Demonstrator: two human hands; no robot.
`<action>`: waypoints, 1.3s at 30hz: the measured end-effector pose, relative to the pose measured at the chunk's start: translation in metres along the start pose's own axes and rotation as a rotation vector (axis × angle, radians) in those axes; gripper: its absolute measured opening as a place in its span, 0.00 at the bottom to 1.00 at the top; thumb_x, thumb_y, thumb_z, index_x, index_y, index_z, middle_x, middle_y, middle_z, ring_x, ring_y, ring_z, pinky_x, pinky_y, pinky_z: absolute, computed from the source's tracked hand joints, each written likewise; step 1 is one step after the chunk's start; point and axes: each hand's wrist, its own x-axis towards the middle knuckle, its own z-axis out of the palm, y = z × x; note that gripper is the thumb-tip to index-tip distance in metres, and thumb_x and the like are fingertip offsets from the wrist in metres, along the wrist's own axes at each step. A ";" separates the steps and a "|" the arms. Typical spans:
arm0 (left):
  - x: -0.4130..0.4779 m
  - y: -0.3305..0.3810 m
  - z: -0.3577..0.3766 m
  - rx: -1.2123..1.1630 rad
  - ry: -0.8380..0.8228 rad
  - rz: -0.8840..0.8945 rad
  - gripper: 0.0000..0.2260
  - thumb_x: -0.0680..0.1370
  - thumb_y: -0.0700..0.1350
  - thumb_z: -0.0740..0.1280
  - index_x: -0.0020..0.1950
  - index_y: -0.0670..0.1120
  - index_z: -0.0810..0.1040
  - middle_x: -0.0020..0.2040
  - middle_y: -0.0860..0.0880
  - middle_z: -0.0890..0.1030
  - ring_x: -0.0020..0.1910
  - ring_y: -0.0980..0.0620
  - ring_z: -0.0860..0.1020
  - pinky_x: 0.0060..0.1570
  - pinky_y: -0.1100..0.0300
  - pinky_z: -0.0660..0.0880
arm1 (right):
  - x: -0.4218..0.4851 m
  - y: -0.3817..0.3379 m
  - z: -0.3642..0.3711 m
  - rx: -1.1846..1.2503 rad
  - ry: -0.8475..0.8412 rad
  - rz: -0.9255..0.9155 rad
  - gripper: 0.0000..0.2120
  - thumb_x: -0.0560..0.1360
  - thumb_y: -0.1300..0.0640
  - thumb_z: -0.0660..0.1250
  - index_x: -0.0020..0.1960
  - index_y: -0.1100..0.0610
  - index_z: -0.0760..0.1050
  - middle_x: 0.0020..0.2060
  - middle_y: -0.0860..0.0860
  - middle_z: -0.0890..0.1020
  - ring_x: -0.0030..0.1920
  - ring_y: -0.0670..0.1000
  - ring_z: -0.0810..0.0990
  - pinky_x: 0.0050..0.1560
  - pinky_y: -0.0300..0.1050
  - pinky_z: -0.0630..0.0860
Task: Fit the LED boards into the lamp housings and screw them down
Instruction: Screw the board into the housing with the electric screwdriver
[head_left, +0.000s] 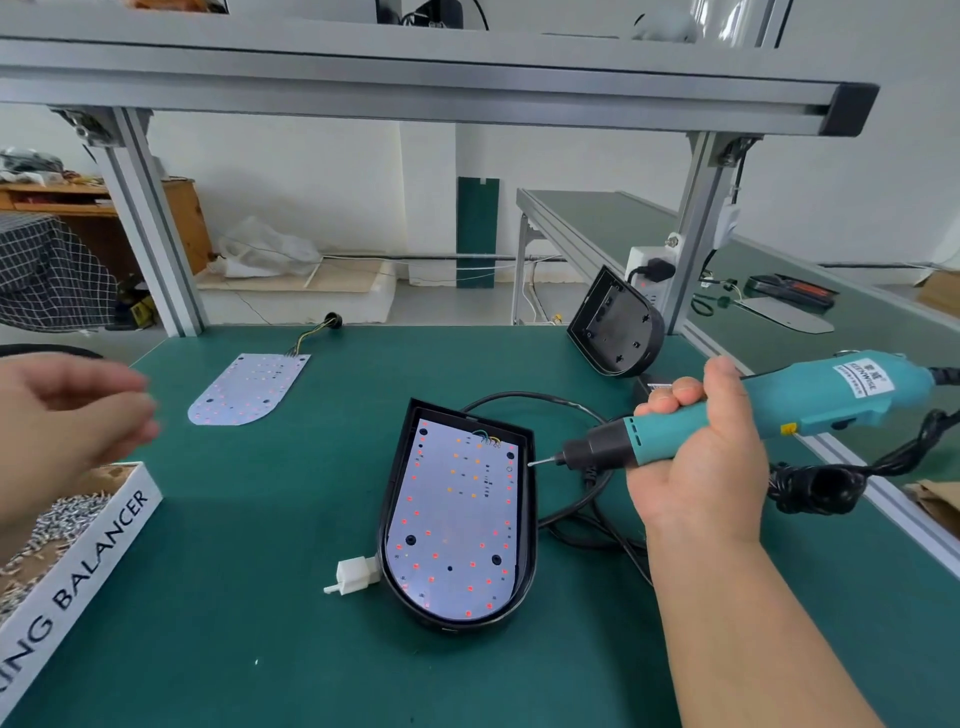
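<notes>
The right hand's fingers (675, 397) were curled tight round the teal electric screwdriver (779, 410), thumb on top, the tool held nearly level with its bit (540, 461) pointing left and hovering just beside the right rim of the lamp housing (395, 467). That low, sideways hold of the right hand (696, 467) probably kept the driver ready while a screw was fetched.

The left hand (72, 415) hung above the box of screws (78, 561) at the desk's left edge. Its fingers (119, 410) looked loosely apart, but blur made it impossible to tell whether they pinched a screw.

The housing lay open side up in the middle of the desk (260, 649), nearer the front edge, with an LED board (457, 519) seated flat inside it. Its dark mounting holes seemed unfilled, so screwing down appeared yet to begin. A white connector (356, 574) stuck out at the housing's lower left.

A second LED board (249, 387) lay loose toward the far left corner, wires trailing to the far edge. An empty housing (618, 327) leaned near the far right corner, likely waiting its turn. The driver's black cable (571, 512) looped behind the right side of the housing.
</notes>
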 end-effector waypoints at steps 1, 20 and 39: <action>-0.007 0.004 0.010 -0.025 0.002 0.028 0.07 0.77 0.36 0.66 0.47 0.48 0.79 0.35 0.47 0.84 0.33 0.58 0.82 0.36 0.68 0.79 | -0.001 0.000 0.001 0.001 -0.001 0.005 0.07 0.77 0.55 0.67 0.43 0.52 0.69 0.29 0.45 0.72 0.28 0.45 0.70 0.33 0.37 0.70; -0.101 0.012 0.140 -0.095 -0.372 0.026 0.08 0.76 0.41 0.68 0.38 0.47 0.82 0.32 0.51 0.83 0.27 0.60 0.77 0.28 0.70 0.73 | -0.025 -0.001 0.019 0.197 -0.119 0.125 0.11 0.77 0.53 0.64 0.37 0.51 0.68 0.27 0.43 0.69 0.26 0.43 0.69 0.32 0.35 0.70; -0.106 0.012 0.146 -0.230 -0.457 -0.115 0.09 0.76 0.44 0.68 0.37 0.52 0.84 0.33 0.48 0.84 0.29 0.55 0.79 0.29 0.67 0.74 | -0.030 0.001 0.021 0.215 -0.138 0.131 0.08 0.72 0.51 0.67 0.38 0.51 0.70 0.27 0.43 0.70 0.26 0.43 0.69 0.32 0.36 0.70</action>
